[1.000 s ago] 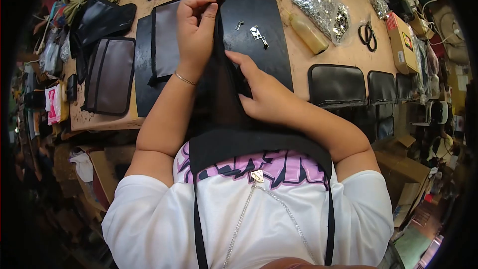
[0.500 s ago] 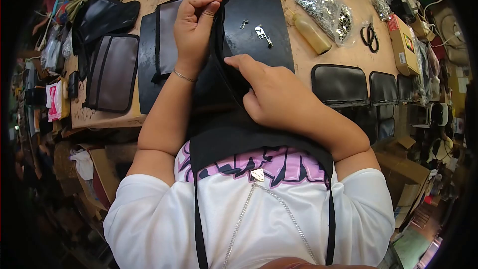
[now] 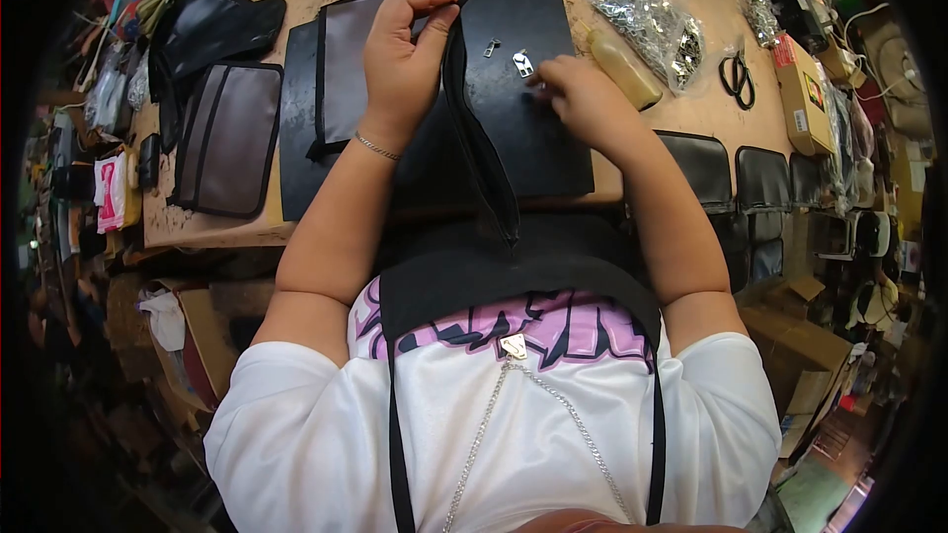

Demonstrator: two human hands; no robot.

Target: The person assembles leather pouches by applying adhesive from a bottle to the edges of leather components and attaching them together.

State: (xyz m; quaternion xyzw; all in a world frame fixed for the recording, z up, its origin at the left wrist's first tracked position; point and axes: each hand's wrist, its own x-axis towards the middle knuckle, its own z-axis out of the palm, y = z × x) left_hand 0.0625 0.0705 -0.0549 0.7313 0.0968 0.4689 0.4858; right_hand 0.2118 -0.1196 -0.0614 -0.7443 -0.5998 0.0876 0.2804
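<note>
My left hand (image 3: 405,54) is raised over the mat, thumb and fingers pinching the top end of a black zippered pouch (image 3: 481,153). The pouch hangs edge-on toward my apron, its lower end near the table's front edge. To its right, my right hand (image 3: 592,111) reaches down with curled fingers, fingertips closed at a zipper slider beside a silver zipper slider (image 3: 522,63). The fingers partly cover what they touch. Another small zipper slider (image 3: 492,47) lies a little to the left on the black mat (image 3: 543,153).
Grey-brown pouches (image 3: 229,138) lie at left, and another flat pouch (image 3: 346,69) is under my left forearm. At right are a bag of metal sliders (image 3: 647,25), a yellowish bottle (image 3: 632,79), scissors (image 3: 737,79), a box (image 3: 805,99) and black pouches (image 3: 696,163).
My right hand has let go of the pouch's side and moved right and up to the sliders on the mat. The pouch hangs from my left hand alone, which has shifted slightly right.
</note>
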